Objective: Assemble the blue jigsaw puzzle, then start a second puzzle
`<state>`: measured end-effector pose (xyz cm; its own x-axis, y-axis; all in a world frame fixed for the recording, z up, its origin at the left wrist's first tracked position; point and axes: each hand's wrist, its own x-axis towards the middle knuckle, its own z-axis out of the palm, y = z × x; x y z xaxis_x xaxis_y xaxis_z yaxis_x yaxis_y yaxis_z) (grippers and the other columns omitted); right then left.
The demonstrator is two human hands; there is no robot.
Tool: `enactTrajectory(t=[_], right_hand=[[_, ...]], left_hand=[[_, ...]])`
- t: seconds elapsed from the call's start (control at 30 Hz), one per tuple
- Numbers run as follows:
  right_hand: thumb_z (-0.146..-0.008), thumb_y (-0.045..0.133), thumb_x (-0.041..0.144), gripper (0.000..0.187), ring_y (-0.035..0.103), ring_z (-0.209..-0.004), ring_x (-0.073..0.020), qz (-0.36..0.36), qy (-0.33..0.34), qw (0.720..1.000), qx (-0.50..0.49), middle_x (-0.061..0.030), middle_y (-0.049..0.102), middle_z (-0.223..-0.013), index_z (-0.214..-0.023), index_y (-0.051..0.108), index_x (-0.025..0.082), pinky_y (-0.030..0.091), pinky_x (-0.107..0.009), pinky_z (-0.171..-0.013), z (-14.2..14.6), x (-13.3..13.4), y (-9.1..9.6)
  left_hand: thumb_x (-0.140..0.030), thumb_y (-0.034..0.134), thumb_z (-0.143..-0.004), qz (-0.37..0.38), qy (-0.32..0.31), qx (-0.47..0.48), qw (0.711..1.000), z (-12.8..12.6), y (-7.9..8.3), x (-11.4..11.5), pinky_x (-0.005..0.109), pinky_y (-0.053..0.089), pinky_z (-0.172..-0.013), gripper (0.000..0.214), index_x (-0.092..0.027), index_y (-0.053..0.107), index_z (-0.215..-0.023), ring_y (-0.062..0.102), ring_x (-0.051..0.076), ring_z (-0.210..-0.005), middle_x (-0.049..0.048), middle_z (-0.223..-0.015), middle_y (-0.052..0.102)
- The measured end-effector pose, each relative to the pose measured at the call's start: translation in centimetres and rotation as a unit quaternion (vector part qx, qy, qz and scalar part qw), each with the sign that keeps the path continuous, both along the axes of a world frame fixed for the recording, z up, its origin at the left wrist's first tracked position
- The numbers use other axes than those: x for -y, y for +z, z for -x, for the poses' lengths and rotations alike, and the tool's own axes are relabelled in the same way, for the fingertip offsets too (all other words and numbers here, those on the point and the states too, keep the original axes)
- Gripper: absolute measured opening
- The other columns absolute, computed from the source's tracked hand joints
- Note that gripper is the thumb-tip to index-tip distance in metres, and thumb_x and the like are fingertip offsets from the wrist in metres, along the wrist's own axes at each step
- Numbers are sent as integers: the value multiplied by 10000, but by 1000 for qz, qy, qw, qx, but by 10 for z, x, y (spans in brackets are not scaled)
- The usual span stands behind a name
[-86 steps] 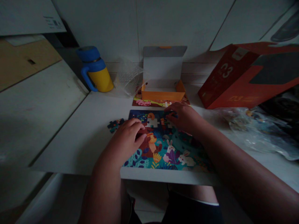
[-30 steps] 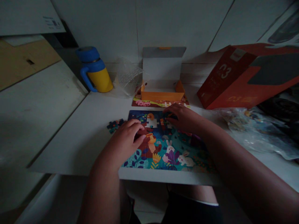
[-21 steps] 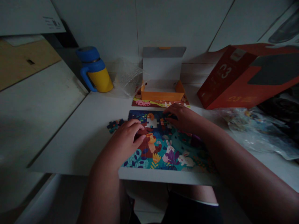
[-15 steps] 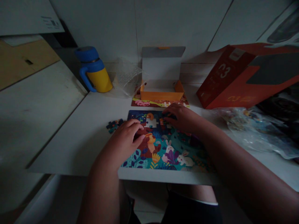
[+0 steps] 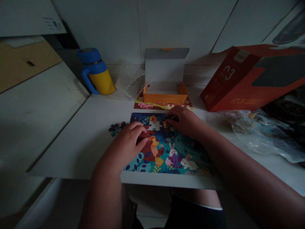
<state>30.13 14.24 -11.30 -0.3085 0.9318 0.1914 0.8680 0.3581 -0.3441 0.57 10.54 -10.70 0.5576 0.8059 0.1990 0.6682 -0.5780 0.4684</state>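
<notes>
A colourful jigsaw puzzle (image 5: pixel 166 152) with rabbits lies on the white table (image 5: pixel 95 133), with one white gap (image 5: pixel 154 125) near its top. My left hand (image 5: pixel 130 141) rests flat on the puzzle's left part, fingers stretched toward the gap. My right hand (image 5: pixel 184 121) lies on the upper right part, fingers curled over a piece beside the gap; what is under them is mostly hidden. A loose puzzle piece (image 5: pixel 116 127) lies just left of the puzzle.
A blue and yellow mug (image 5: pixel 96 71) stands at the back left. An open orange box (image 5: pixel 165 86) sits behind the puzzle on a printed sheet (image 5: pixel 152 105). A red carton (image 5: pixel 240 79) and crinkled plastic bags (image 5: pixel 259 133) fill the right. A clear bag (image 5: pixel 131 78) lies by the mug.
My right hand has crept slightly left along the puzzle's top edge, toward the gap. My left hand has stayed in place.
</notes>
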Motion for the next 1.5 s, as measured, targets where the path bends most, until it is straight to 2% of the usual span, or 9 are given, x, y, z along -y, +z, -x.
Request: enactTrajectory(t=[0.13, 0.27, 0.43, 0.53, 0.63, 0.8, 1.13, 1.27, 1.5], right_hand=[[-981, 713, 356, 229, 701, -1152, -323, 12, -14, 1000, -4, -138, 749, -1226, -1164, 757, 225, 559, -474, -1013, -2, 0, 1], [-980, 728, 392, 348, 678, -1258, -339, 0, -6, 1000, 0, -173, 722, -1340, -1267, 737, 195, 535, -496, -1097, -14, -2, 5], [-950, 760, 415, 337, 690, -1231, -343, 9, 27, 998, 64, -154, 748, -1281, -1225, 767, 219, 543, -491, -1091, -36, -6, 8], [-954, 751, 400, 320, 696, -1210, -338, 11, 28, 996, 88, -146, 759, -1245, -1225, 772, 230, 550, -476, -1073, -39, -9, 6], [-972, 731, 378, 327, 694, -1216, -343, 11, 29, 995, 93, -164, 755, -1258, -1252, 765, 213, 542, -475, -1077, -37, -10, 4], [-978, 729, 381, 310, 693, -1190, -350, -10, 22, 995, 94, -183, 750, -1229, -1223, 770, 196, 542, -476, -1059, -31, -7, 5], [-980, 722, 378, 287, 687, -1197, -339, -4, 19, 996, 90, -166, 738, -1231, -1208, 760, 208, 544, -474, -1068, -29, -5, 8], [-961, 746, 386, 312, 666, -1244, -360, -7, 20, 997, 79, -182, 726, -1259, -1204, 761, 191, 527, -505, -1100, -31, -8, 4], [-963, 740, 391, 352, 649, -1272, -382, -6, 26, 997, 77, -212, 705, -1285, -1229, 752, 161, 509, -526, -1134, -33, -9, 0]], left_hand=[[-229, 709, -1007, -6, -4, -24, 1000, 0, 3, 5, 485, 538, -1156, 138, -224, 673, -1140, 656, 283, -1288, 100, -1398, 658], [-250, 672, -1035, -20, -37, -82, 996, -7, 17, 6, 483, 519, -1194, 226, -193, 689, -1253, 653, 299, -1338, 131, -1422, 685], [-204, 597, -1047, -45, -117, -116, 985, -42, 34, -22, 462, 522, -1181, 221, -211, 741, -1214, 684, 287, -1305, 109, -1369, 733], [-172, 565, -1055, -69, -150, -109, 980, -69, 29, -48, 474, 469, -1235, 268, -139, 731, -1263, 641, 301, -1378, 163, -1428, 704], [-134, 577, -1040, -81, -166, -110, 977, -86, 14, -64, 456, 481, -1224, 259, -109, 730, -1247, 642, 293, -1373, 180, -1424, 700], [-87, 566, -1016, -65, -175, -79, 979, -86, -4, -66, 455, 512, -1210, 295, -156, 731, -1251, 657, 256, -1364, 144, -1422, 711], [-55, 564, -992, -35, -160, -35, 986, -79, 0, -66, 452, 582, -1123, 302, -224, 764, -1142, 748, 243, -1210, 81, -1276, 786], [-33, 567, -981, -48, -125, -29, 991, -81, -3, -69, 462, 575, -1124, 325, -204, 753, -1186, 736, 250, -1233, 101, -1302, 777], [-31, 619, -965, -49, -119, -10, 992, -84, -5, -73, 427, 592, -1032, 203, -163, 758, -1034, 758, 239, -1084, 108, -1134, 792]])
